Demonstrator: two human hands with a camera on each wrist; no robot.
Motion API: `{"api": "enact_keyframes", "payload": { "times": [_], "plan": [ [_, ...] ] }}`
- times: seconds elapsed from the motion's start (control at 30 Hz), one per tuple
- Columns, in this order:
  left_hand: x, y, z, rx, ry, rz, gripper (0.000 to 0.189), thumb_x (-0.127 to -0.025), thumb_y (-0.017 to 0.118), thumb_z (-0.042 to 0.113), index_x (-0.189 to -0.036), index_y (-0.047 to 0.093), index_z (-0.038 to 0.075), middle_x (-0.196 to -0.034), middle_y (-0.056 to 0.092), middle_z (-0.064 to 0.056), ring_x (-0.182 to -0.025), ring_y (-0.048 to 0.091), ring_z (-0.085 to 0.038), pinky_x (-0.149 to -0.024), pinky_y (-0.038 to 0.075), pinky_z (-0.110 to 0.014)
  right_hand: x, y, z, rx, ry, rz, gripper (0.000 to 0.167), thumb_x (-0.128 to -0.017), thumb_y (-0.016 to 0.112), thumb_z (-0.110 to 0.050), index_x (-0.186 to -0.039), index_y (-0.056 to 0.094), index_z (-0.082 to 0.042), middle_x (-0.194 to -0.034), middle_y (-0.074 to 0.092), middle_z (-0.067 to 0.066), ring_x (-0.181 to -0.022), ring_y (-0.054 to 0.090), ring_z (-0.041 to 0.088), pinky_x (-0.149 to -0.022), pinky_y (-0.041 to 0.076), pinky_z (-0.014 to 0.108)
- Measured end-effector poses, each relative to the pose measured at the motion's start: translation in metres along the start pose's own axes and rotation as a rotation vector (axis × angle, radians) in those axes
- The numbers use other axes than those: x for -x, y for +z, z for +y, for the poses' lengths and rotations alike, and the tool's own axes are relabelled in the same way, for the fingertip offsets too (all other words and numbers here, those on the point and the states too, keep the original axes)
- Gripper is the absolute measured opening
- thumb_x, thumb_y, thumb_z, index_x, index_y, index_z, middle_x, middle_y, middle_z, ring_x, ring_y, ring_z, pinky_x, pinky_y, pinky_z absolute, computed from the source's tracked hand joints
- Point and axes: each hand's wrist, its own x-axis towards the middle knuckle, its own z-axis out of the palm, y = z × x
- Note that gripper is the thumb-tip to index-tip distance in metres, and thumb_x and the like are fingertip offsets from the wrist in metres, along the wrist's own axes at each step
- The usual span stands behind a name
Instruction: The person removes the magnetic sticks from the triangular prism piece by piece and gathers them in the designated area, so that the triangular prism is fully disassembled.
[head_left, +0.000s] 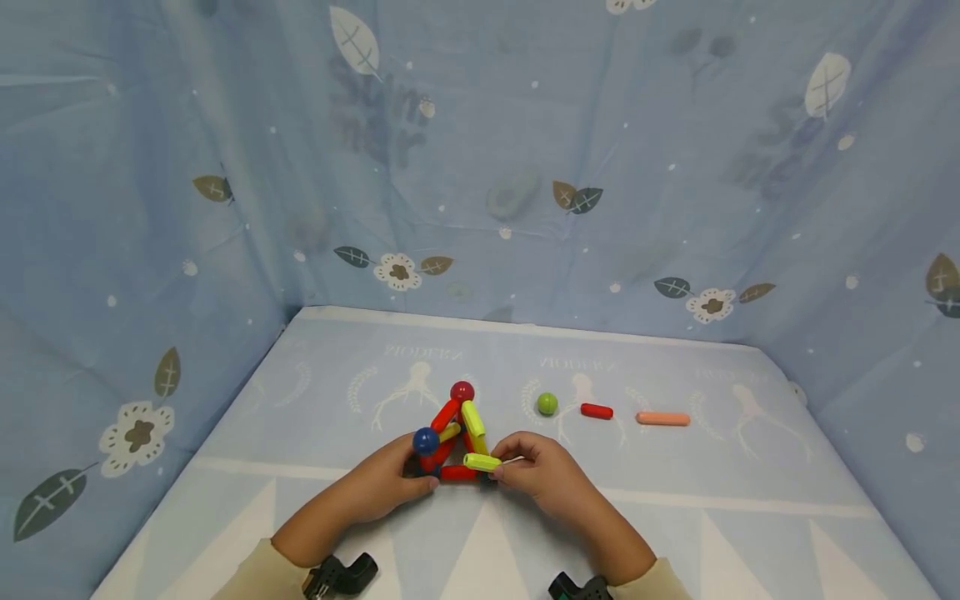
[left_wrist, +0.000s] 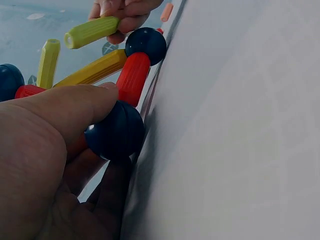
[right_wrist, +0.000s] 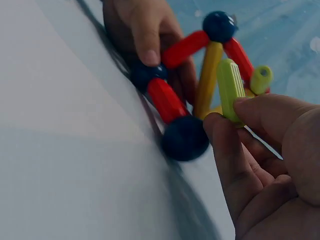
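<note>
A structure of coloured rods and balls stands on the table, with a red ball (head_left: 462, 392) at its far end and a raised blue ball (head_left: 426, 441) on the left. My left hand (head_left: 386, 482) grips its lower near-left corner, thumb against a dark blue ball (left_wrist: 117, 131) and fingers behind it. Between thumb and forefinger, my right hand (head_left: 546, 473) pinches a yellow-green rod (right_wrist: 230, 90). That rod hovers beside the near-right dark blue ball (right_wrist: 185, 139); whether they touch, I cannot tell. A red rod (right_wrist: 167, 100) joins the two near balls.
Right of the structure lie a green ball (head_left: 547, 404), a short red rod (head_left: 597, 411) and an orange rod (head_left: 663, 418). A patterned cloth covers the table (head_left: 750, 475), and blue curtains (head_left: 480, 150) rise behind it and on both sides.
</note>
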Motion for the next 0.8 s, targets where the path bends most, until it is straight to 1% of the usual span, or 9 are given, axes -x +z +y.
{"api": "enact_keyframes", "payload": {
  "times": [0.1, 0.23, 0.3, 0.4, 0.47, 0.53, 0.63, 0.73, 0.8],
  "plan": [
    [0.000, 0.000, 0.001, -0.007, -0.022, 0.003, 0.059, -0.090, 0.084, 0.027, -0.142, 0.058, 0.015, -0.139, 0.063, -0.008, -0.130, 0.059, -0.029, -0.113, 0.043, -0.063, 0.002, -0.012, 0.002, 0.040, 0.005, 0.060, 0.022, -0.093, 0.078, -0.011, -0.113, 0.072, -0.005, -0.109, 0.074, 0.006, -0.098, 0.073, 0.017, -0.083, 0.061, 0.030],
    [0.000, -0.001, 0.000, -0.012, -0.024, 0.004, 0.058, -0.090, 0.084, 0.027, -0.141, 0.058, 0.016, -0.141, 0.062, -0.008, -0.131, 0.058, -0.029, -0.114, 0.043, -0.062, 0.006, -0.030, 0.007, 0.096, 0.029, 0.170, 0.022, -0.092, 0.080, -0.013, -0.112, 0.074, -0.008, -0.109, 0.074, 0.004, -0.096, 0.071, 0.016, -0.081, 0.059, 0.028],
    [-0.002, 0.000, 0.000, -0.015, -0.018, 0.002, 0.055, -0.090, 0.084, 0.027, -0.139, 0.059, 0.017, -0.139, 0.063, -0.007, -0.128, 0.059, -0.027, -0.113, 0.044, -0.061, 0.009, -0.040, 0.011, 0.131, 0.056, 0.237, 0.020, -0.092, 0.081, -0.015, -0.111, 0.075, -0.011, -0.108, 0.074, 0.003, -0.094, 0.070, 0.016, -0.079, 0.059, 0.027],
    [-0.003, 0.000, -0.001, -0.018, -0.017, -0.007, 0.051, -0.091, 0.083, 0.029, -0.135, 0.060, 0.019, -0.134, 0.064, -0.005, -0.126, 0.059, -0.025, -0.112, 0.044, -0.061, 0.013, -0.055, 0.018, 0.166, 0.110, 0.334, 0.020, -0.092, 0.081, -0.017, -0.111, 0.075, -0.015, -0.109, 0.073, 0.001, -0.096, 0.068, 0.017, -0.080, 0.057, 0.027],
    [-0.004, 0.000, -0.001, -0.015, -0.016, -0.012, 0.053, -0.091, 0.083, 0.030, -0.137, 0.060, 0.020, -0.135, 0.063, -0.004, -0.126, 0.059, -0.025, -0.113, 0.044, -0.062, 0.016, -0.065, 0.022, 0.156, 0.143, 0.387, 0.022, -0.092, 0.080, -0.017, -0.113, 0.074, -0.015, -0.111, 0.072, 0.002, -0.100, 0.066, 0.018, -0.081, 0.056, 0.026],
    [-0.005, 0.000, -0.001, -0.012, -0.015, -0.014, 0.054, -0.090, 0.083, 0.030, -0.139, 0.059, 0.021, -0.135, 0.063, -0.003, -0.126, 0.059, -0.025, -0.113, 0.044, -0.062, 0.018, -0.075, 0.026, 0.150, 0.163, 0.429, 0.024, -0.093, 0.079, -0.018, -0.116, 0.073, -0.014, -0.114, 0.071, 0.005, -0.103, 0.066, 0.020, -0.083, 0.056, 0.026],
    [-0.005, 0.001, -0.002, -0.008, -0.008, -0.020, 0.053, -0.091, 0.083, 0.029, -0.138, 0.059, 0.020, -0.133, 0.064, -0.003, -0.122, 0.060, -0.023, -0.112, 0.045, -0.061, 0.022, -0.088, 0.031, 0.180, 0.179, 0.478, 0.025, -0.095, 0.078, -0.020, -0.118, 0.071, -0.012, -0.116, 0.069, 0.007, -0.105, 0.064, 0.022, -0.083, 0.056, 0.025],
    [-0.004, 0.000, -0.001, -0.008, -0.016, -0.016, 0.051, -0.091, 0.083, 0.029, -0.136, 0.060, 0.019, -0.132, 0.064, -0.004, -0.121, 0.061, -0.023, -0.111, 0.046, -0.060, 0.023, -0.097, 0.034, 0.241, 0.200, 0.525, 0.025, -0.097, 0.075, -0.023, -0.120, 0.071, -0.012, -0.118, 0.069, 0.007, -0.106, 0.063, 0.023, -0.083, 0.054, 0.026],
    [-0.004, -0.001, -0.001, -0.009, -0.021, -0.014, 0.052, -0.090, 0.084, 0.029, -0.136, 0.060, 0.019, -0.132, 0.064, -0.004, -0.121, 0.061, -0.023, -0.111, 0.046, -0.061, 0.022, -0.101, 0.037, 0.232, 0.207, 0.554, 0.026, -0.099, 0.073, -0.022, -0.122, 0.070, -0.011, -0.118, 0.069, 0.009, -0.105, 0.065, 0.022, -0.083, 0.056, 0.025]
  ]
}}
